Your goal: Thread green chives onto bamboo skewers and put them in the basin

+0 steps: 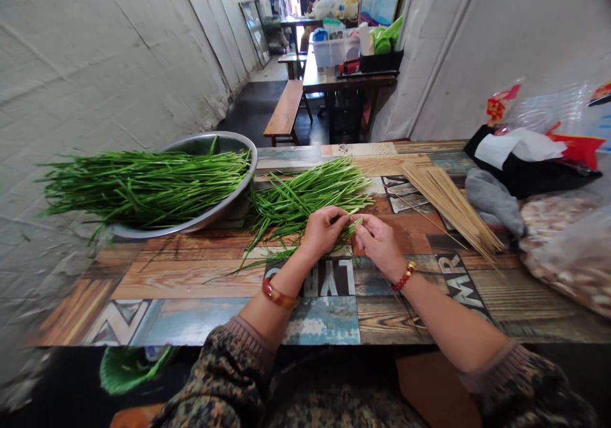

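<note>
Out at the far left, well away from the hands, a wide metal bowl (236,142) rests on the patchwork tabletop (181,323), loaded with long green stalks (157,183) that spill over its left rim. Below the table edge on that side, nearer the body than the hands, there's a green container (133,370). Coming in, and looking far beyond the hands, a wooden bench (285,108) stands on the dark floor. Then the loose pile (310,195), more green stalks, lying just beyond and to the left of the hands, its pale ends pointing right. And here's the left hand (326,229), amber bangle (279,294) at the wrist, thumb and fingers pinched on a few stalk ends (354,213) right at the pile's edge! Close beside it, the right hand (378,240) has its fingertips closed on the same little bunch, red beads (405,277) around that wrist. Whether there's a stick in that grip, I cannot tell. On to the right, near the right hand and a bit beyond it, a fan of thin wooden skewers (451,208); past those, a grey cloth (494,199); and well apart at the far right, a clear bag (568,237) full of pale pieces.
</note>
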The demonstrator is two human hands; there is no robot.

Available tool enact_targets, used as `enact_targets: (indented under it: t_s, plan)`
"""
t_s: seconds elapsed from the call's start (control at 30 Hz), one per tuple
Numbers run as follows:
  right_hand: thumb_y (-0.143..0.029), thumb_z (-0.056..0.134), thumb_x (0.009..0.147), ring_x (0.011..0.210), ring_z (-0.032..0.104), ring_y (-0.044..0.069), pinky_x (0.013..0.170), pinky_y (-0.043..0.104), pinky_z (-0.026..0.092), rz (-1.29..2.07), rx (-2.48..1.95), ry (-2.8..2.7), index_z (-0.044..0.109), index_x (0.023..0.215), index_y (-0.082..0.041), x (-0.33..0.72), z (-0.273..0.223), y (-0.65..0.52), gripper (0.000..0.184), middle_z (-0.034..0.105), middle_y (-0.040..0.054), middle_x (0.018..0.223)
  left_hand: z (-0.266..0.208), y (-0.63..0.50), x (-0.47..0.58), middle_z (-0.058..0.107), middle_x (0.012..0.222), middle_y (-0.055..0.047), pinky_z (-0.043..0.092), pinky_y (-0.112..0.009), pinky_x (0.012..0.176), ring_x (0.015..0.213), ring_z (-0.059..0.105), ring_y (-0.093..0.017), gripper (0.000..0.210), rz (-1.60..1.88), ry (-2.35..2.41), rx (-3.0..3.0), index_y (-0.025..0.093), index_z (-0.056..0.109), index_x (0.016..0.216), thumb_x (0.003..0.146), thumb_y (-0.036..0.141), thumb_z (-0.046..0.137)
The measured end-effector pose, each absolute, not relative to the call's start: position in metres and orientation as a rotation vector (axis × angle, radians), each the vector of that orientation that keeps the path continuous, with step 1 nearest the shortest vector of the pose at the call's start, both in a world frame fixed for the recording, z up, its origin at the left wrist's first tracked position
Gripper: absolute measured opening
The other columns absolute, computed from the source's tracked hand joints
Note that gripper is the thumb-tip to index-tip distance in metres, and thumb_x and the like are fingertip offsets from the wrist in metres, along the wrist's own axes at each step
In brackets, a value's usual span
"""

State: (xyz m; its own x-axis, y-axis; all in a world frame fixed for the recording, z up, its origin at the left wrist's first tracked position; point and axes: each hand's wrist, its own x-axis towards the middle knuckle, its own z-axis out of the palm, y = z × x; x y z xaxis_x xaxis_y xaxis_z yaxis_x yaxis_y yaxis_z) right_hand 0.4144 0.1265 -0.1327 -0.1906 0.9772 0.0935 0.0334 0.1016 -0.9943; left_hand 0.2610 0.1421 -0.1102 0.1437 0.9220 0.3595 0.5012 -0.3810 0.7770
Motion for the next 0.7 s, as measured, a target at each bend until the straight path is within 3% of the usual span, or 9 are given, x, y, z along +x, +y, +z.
enact_targets:
  t_s: [0.13,0.3,0.4,0.53,0.7]
  plan:
    - [-0.042,0.053,0.085,0.04,0.042,0.008,0.04,0.02,0.03,1.255,-1.079,-1.406,0.053,0.103,-0.017,0.4143,-0.1323,0.1252,0.03,0.049,-0.008,0.05,-0.1098,0.1415,0.2605,0.07,0.074,-0.003,0.043,-0.025,0.065,0.07,0.061,-0.014,0.013,1.131,1.36,1.962,0.017,0.069,0.073,0.083,0.021,0.061]
    - [-0.04,0.054,0.086,0.039,0.04,0.008,0.04,0.018,0.03,1.289,-1.051,-1.396,0.038,0.133,-0.017,0.4146,-0.1299,0.1234,0.055,0.049,-0.0105,0.05,-0.1088,0.1412,0.2593,0.07,0.073,-0.002,0.043,-0.025,0.065,0.069,0.061,-0.014,0.012,1.105,1.369,1.965,0.017,0.068,0.073,0.082,0.019,0.061]
    - [-0.037,0.052,0.088,0.041,0.041,0.008,0.042,0.018,0.032,1.26,-1.03,-1.431,0.035,0.138,-0.018,0.4151,-0.1287,0.1226,0.057,0.05,-0.01,0.051,-0.1091,0.1407,0.259,0.069,0.073,-0.002,0.043,-0.025,0.065,0.069,0.061,-0.014,0.013,1.083,1.351,1.979,0.017,0.068,0.072,0.082,0.019,0.06]
    - [-0.037,0.052,0.088,0.04,0.04,0.008,0.041,0.018,0.03,1.257,-1.028,-1.431,0.039,0.134,-0.018,0.415,-0.1278,0.1226,0.051,0.049,-0.0098,0.05,-0.11,0.1395,0.2605,0.071,0.076,-0.003,0.045,-0.026,0.069,0.072,0.062,-0.015,0.013,1.047,1.294,2.006,0.017,0.069,0.074,0.082,0.017,0.059]
    - [-0.042,0.056,0.085,0.037,0.038,0.007,0.038,0.017,0.027,1.309,-1.006,-1.347,0.046,0.11,-0.019,0.4133,-0.1263,0.124,0.035,0.047,-0.0107,0.049,-0.1065,0.1384,0.2597,0.072,0.083,-0.004,0.047,-0.026,0.075,0.078,0.064,-0.015,0.015,1.028,1.212,1.992,0.016,0.07,0.082,0.085,0.019,0.055]
